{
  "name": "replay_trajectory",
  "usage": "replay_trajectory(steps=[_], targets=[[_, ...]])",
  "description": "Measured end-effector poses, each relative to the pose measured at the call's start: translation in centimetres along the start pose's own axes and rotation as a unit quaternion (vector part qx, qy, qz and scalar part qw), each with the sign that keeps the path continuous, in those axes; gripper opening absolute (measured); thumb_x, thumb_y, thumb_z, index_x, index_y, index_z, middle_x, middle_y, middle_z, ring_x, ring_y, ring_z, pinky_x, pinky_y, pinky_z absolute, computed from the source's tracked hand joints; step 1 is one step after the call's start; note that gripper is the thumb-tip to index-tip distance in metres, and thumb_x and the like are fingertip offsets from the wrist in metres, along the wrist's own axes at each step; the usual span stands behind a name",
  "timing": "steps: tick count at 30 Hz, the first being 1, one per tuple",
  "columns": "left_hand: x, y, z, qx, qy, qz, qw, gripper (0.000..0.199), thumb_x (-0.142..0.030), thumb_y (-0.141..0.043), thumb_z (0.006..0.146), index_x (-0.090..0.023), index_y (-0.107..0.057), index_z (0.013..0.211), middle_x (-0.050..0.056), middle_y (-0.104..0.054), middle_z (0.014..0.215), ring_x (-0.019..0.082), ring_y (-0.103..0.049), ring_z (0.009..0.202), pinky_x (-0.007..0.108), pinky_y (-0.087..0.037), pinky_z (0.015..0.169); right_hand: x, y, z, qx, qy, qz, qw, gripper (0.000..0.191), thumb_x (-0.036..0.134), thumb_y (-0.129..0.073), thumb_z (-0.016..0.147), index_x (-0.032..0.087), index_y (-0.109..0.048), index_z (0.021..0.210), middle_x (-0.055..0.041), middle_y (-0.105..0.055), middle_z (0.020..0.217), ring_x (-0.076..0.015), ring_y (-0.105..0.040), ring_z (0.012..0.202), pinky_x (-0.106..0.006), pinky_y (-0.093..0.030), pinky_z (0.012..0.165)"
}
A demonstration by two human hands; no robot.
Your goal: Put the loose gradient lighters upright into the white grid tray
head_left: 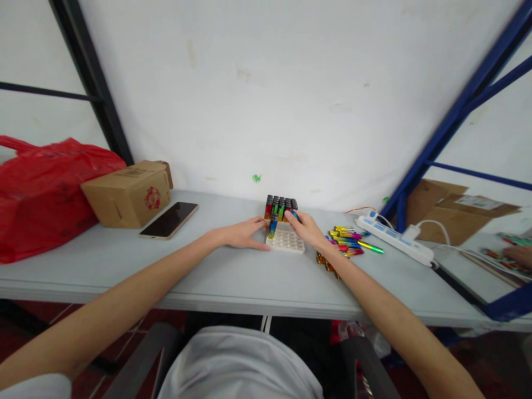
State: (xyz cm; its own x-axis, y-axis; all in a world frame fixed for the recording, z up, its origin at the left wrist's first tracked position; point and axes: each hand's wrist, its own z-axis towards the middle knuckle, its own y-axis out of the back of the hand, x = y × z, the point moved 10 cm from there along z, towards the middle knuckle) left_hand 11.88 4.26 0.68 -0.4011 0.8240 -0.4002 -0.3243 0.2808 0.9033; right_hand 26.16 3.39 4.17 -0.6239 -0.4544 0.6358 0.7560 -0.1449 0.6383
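Observation:
A white tray [286, 241] with rows of small round pockets lies on the table. At its back stand several coloured lighters [279, 206] with black tops, upright in rows. One blue and yellow lighter [272, 228] stands nearer the front at the left. My left hand [244, 233] rests at the tray's left edge, thumb and fingers spread apart. In my right hand [304, 226], a blue lighter [295, 215] is pinched between the fingers above the tray's right side; its lower part is hidden. Beside my right forearm lies a pile of shiny coloured tubes [351, 239].
A phone [169, 220], a cardboard box [132, 194] and a red plastic bag [50, 194] are on the left. To the right are a power strip [394, 239] with cables, blue frame bars [453, 119] and flattened cardboard [451, 213]. Another person's hand [519, 256] shows at the far right.

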Motion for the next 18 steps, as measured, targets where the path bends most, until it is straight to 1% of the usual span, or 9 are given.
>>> replay_trajectory(steps=[2, 3, 5, 8, 10, 12, 15, 18], targets=[[0.0, 0.0, 0.0, -0.001, 0.001, 0.003, 1.0, 0.075, -0.068, -0.066, 0.085, -0.017, -0.051, 0.138, 0.014, -0.053, 0.14, 0.031, -0.052, 0.129, 0.038, -0.038, 0.114, 0.7, 0.6, -0.1, -0.039, 0.012, -0.053, 0.998, 0.062, 0.074, -0.038, 0.094, 0.021, -0.042, 0.063, 0.0029, -0.04, 0.058, -0.0127, -0.04, 0.059, -0.026, -0.029, 0.056], [0.0, 0.1, 0.0, -0.002, 0.001, 0.004, 1.0, 0.075, -0.069, -0.066, 0.085, -0.017, -0.051, 0.138, 0.014, -0.053, 0.14, 0.031, -0.052, 0.129, 0.038, -0.038, 0.114, 0.9, 0.7, -0.2, -0.048, 0.016, -0.067, 0.996, 0.063, 0.073, -0.039, 0.094, 0.021, -0.041, 0.06, 0.0029, -0.039, 0.057, -0.0123, -0.039, 0.058, -0.027, -0.027, 0.056], [0.0, 0.0, 0.0, -0.002, 0.0, 0.004, 1.0, 0.075, -0.069, -0.065, 0.086, -0.017, -0.051, 0.138, 0.014, -0.054, 0.14, 0.031, -0.052, 0.129, 0.037, -0.038, 0.114, 1.0, 0.8, -0.2, -0.044, 0.011, -0.062, 0.997, 0.066, 0.072, -0.033, 0.096, 0.021, -0.04, 0.056, 0.0026, -0.038, 0.054, -0.012, -0.039, 0.056, -0.028, -0.026, 0.056], [0.0, 0.0, 0.0, -0.001, -0.004, 0.004, 1.0, 0.076, -0.069, -0.065, 0.086, -0.015, -0.051, 0.138, 0.015, -0.054, 0.139, 0.031, -0.052, 0.129, 0.036, -0.038, 0.114, -0.3, 0.9, -0.2, -0.036, -0.04, -0.027, 0.998, 0.07, 0.071, -0.026, 0.098, 0.021, -0.041, 0.051, 0.0017, -0.04, 0.05, -0.0127, -0.041, 0.053, -0.029, -0.027, 0.056], [0.0, 0.0, 0.0, -0.003, -0.004, 0.003, 1.0, 0.077, -0.069, -0.066, 0.086, -0.015, -0.051, 0.139, 0.015, -0.053, 0.141, 0.031, -0.052, 0.13, 0.036, -0.037, 0.114, -1.5, 1.0, -0.1, -0.045, -0.082, -0.019, 0.995, 0.069, 0.07, -0.029, 0.097, 0.022, -0.041, 0.049, 0.0016, -0.039, 0.047, -0.0129, -0.04, 0.05, -0.029, -0.027, 0.055], [0.1, 0.0, 0.0, -0.004, -0.004, 0.002, 1.0, 0.078, -0.069, -0.066, 0.086, -0.015, -0.05, 0.14, 0.014, -0.053, 0.141, 0.031, -0.052, 0.13, 0.036, -0.037, 0.115, -2.1, 1.1, -0.1, -0.048, -0.103, -0.016, 0.993, 0.065, 0.065, -0.032, 0.096, 0.022, -0.04, 0.048, 0.0015, -0.039, 0.045, -0.0127, -0.039, 0.048, -0.029, -0.028, 0.054], [0.0, 0.0, 0.0, -0.003, -0.009, 0.003, 1.0, 0.077, -0.068, -0.065, 0.086, -0.016, -0.05, 0.141, 0.014, -0.054, 0.141, 0.03, -0.052, 0.13, 0.036, -0.037, 0.115, -1.9, 1.0, 0.1, -0.046, -0.091, -0.022, 0.995, 0.06, 0.055, -0.031, 0.096, 0.023, -0.041, 0.047, 0.001, -0.04, 0.044, -0.0125, -0.04, 0.046, -0.029, -0.029, 0.055], [-0.1, 0.0, 0.0, -0.001, -0.009, -0.001, 1.0, 0.075, -0.067, -0.066, 0.086, -0.017, -0.05, 0.14, 0.014, -0.054, 0.14, 0.031, -0.052, 0.13, 0.038, -0.037, 0.115, -1.1, 1.4, 0.1, -0.056, -0.064, -0.053, 0.995, 0.059, 0.054, -0.031, 0.096, 0.022, -0.041, 0.047, 0.0007, -0.041, 0.044, -0.0123, -0.04, 0.047, -0.029, -0.027, 0.055]])
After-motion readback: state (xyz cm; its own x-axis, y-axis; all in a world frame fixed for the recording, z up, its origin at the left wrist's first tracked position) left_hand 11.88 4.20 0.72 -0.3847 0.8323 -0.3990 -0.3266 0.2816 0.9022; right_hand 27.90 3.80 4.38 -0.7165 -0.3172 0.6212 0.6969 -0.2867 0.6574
